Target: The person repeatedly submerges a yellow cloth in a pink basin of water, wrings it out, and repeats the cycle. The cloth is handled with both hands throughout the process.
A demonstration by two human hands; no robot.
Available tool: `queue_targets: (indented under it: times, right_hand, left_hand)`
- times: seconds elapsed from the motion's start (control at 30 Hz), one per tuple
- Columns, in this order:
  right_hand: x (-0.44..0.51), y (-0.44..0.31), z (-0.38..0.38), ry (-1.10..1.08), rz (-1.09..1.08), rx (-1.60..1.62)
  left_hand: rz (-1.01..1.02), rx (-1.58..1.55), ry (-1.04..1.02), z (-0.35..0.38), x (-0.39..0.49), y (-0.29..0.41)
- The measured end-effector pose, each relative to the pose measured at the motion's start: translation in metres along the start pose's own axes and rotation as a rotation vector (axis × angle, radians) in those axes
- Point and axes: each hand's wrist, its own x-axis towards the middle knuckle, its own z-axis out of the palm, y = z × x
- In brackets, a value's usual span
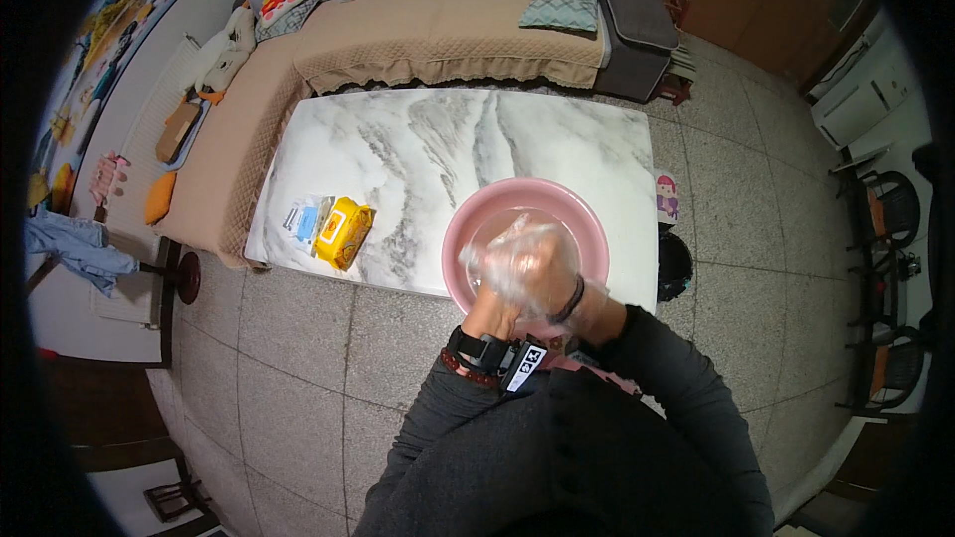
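Observation:
Both hands, in thin clear plastic gloves, meet over a pink plastic basin that holds liquid. My left hand is partly covered by my right hand, which lies across it. The fingers are blurred and wrapped in glossy film, so whether something lies between them cannot be told. The basin stands at the near right part of a marble-patterned table. To its left lie a yellow pack of wipes and a blue-and-white plastic packet.
A beige-covered sofa borders the table's far and left sides. At the table's right edge a dark bin stands on the floor beside a box with a cartoon figure. Black chairs stand at the far right.

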Motion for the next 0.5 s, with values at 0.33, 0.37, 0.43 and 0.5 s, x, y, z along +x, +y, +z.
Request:
queue_targets:
  times: [0.33, 0.37, 0.43, 0.5]
  right_hand:
    - [-0.022, 0.048, -0.013, 0.017, 1.043, 1.295]
    - [-0.022, 0.046, -0.014, 0.008, 0.983, 1.180]
    - [-0.016, 0.041, -0.017, -0.017, 0.932, 1.034]
    - [-0.006, 0.035, -0.022, -0.031, 0.892, 1.008]
  left_hand:
    - [-0.214, -0.062, 0.019, 0.033, -0.004, 0.037]
    - [-0.195, -0.056, 0.022, 0.034, -0.004, 0.037]
    - [-0.167, -0.076, -0.006, 0.032, -0.002, 0.035]
    - [-0.142, -0.013, 0.013, 0.025, 0.004, 0.030]
